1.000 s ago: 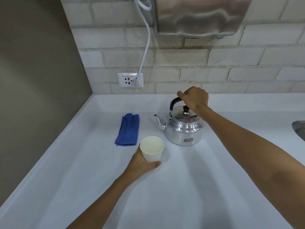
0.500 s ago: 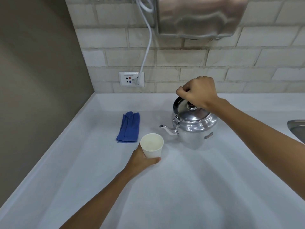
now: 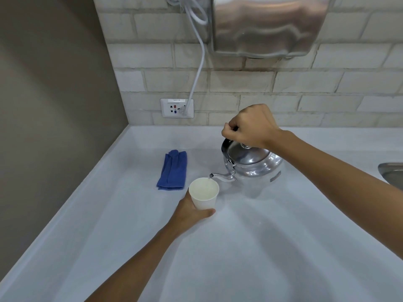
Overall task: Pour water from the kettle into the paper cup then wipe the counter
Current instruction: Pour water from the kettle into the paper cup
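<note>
Above paper cup [image 3: 204, 193] in left hand [image 3: 189, 211]: kettle [image 3: 253, 163] tilted, right hand [image 3: 250, 125] gripping.

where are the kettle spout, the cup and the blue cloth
kettle spout [image 3: 221, 176], head view, middle of the spout
cup [image 3: 205, 200], head view, front wall
cloth [image 3: 173, 170], head view, centre of the folded fabric

Single head cam, wide-angle, looking forward and down over the white counter [image 3: 261, 247] toward its back-left corner and the brick wall [image 3: 283, 83]; both forearms enter from the bottom edge, close range.
</note>
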Demonstrator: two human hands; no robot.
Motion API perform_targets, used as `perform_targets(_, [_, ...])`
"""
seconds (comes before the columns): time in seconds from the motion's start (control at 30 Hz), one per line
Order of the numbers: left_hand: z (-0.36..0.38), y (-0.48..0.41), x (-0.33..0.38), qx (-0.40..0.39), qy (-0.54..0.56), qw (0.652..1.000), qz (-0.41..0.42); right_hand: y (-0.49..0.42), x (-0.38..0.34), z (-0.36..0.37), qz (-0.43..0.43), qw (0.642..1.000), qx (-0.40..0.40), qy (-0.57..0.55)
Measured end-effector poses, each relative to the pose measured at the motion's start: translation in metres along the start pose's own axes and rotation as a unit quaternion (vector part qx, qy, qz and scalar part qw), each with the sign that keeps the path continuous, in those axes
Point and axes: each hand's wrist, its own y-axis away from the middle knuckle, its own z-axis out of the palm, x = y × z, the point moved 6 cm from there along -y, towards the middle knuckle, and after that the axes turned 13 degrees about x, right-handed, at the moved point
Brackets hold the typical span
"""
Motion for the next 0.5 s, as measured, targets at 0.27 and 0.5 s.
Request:
perform_targets(0.27, [0.0000, -0.0022, -0.0021, -0.001, 0.005, 1.000, 0.005, -0.0020, -0.0040, -0.0034, -0.020, 1.000, -0.010, 0.005])
perform_targets(0.5, [0.0013, -0.0007, -0.0005, -0.005, 0.007, 1.000, 0.012, -0.0045, -0.0107, -0.0027, -0.043, 0.999, -0.015, 0.011])
